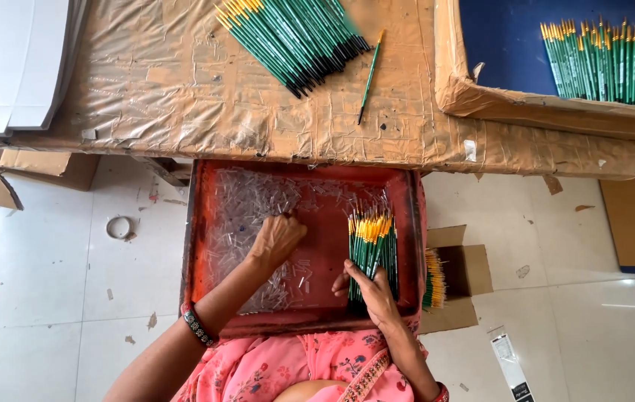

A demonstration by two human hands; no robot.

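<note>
The right hand (369, 292) grips a tight bundle of thin green brushes (371, 249) with yellow tips, standing at the right of a scuffed red tray (302, 321). The left hand (276, 240), fingers curled, rests on a loose litter of clear tubes (246, 212) across the tray's left. Bare red floor shows between the hands, and the raised rim closes all four sides.

On a red tray (410, 246) the right hand (368, 289) grips an upright bundle of green brushes (372, 249), while the left hand (276, 240) rests curled on a heap of clear plastic tubes (246, 208). More green brushes lie fanned (291, 37) on the brown worktop (183, 89) above
</note>
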